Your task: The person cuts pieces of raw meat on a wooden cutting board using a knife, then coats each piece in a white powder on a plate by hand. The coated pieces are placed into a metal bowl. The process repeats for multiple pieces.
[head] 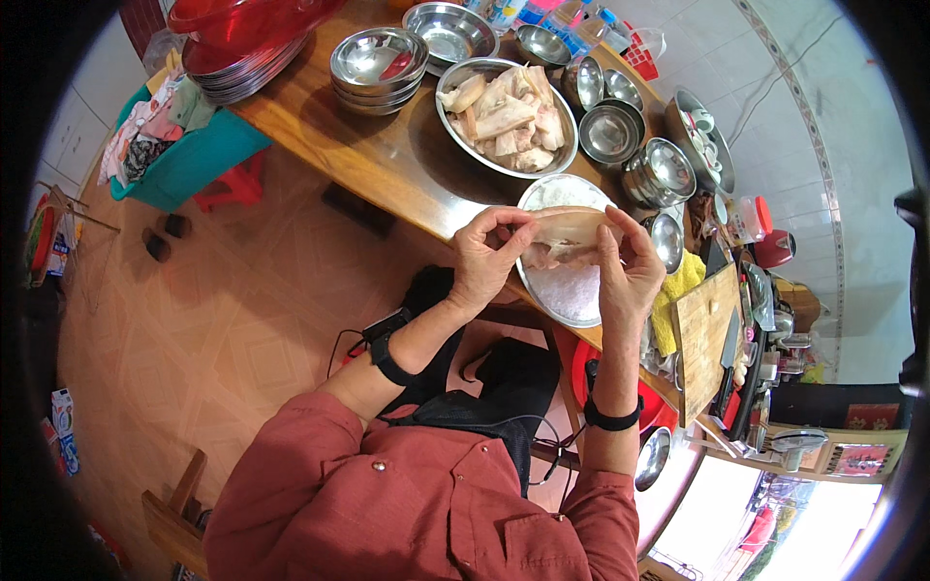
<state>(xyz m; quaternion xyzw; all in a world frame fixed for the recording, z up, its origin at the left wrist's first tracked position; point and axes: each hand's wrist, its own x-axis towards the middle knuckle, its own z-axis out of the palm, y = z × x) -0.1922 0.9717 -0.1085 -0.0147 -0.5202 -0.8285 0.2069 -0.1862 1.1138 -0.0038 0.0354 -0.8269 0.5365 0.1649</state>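
My left hand (494,254) and my right hand (631,265) pinch opposite ends of a pale slab of meat (570,229), its smooth rind facing up. Ragged flesh hangs along its near edge. The slab is held over a round metal tray (534,309) spread with coarse white grains (563,290) that look like salt. Whether the meat touches the grains cannot be told. Just beyond, a steel basin (442,122) holds several similar pieces of meat (508,120).
Stacked steel bowls (378,65) stand left of the basin, more steel bowls (612,131) to its right. A wooden chopping board (701,341), a kitchen knife (730,341) and a yellow cloth (679,298) lie at the right. A teal tub (192,156) of clothes stands beyond the wooden table (312,145).
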